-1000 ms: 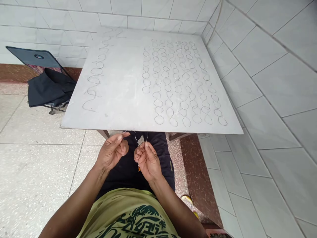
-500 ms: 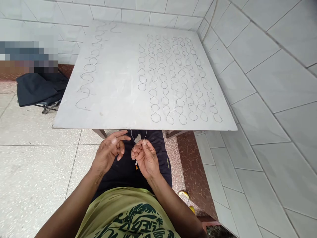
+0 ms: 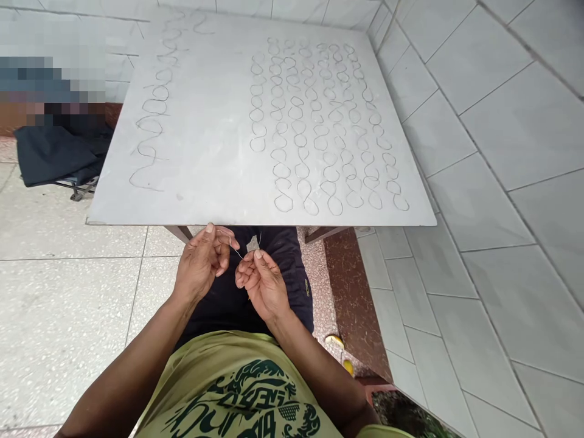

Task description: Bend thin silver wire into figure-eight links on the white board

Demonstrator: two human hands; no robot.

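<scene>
A thin piece of wire (image 3: 237, 249) runs between my two hands, just below the near edge of the white board (image 3: 214, 152). My left hand (image 3: 201, 264) pinches one end of it with thumb and fingers. My right hand (image 3: 258, 280) has its fingers curled round the other end. Both hands hover over my lap, in front of the board. On the board lie several rows of bent wire loops (image 3: 319, 121) at the right. One long wavy wire (image 3: 152, 115) lies along its left side.
The board rests on a low stand against a white tiled wall (image 3: 479, 121) at the right. A dark cloth on a folding seat (image 3: 55, 152) stands on the floor at the left. Speckled floor tiles (image 3: 68, 292) spread to the left.
The view has tilted down, so the board sits higher in frame. My hands have stayed together on the wire, with the left fingers shifting their pinch.
</scene>
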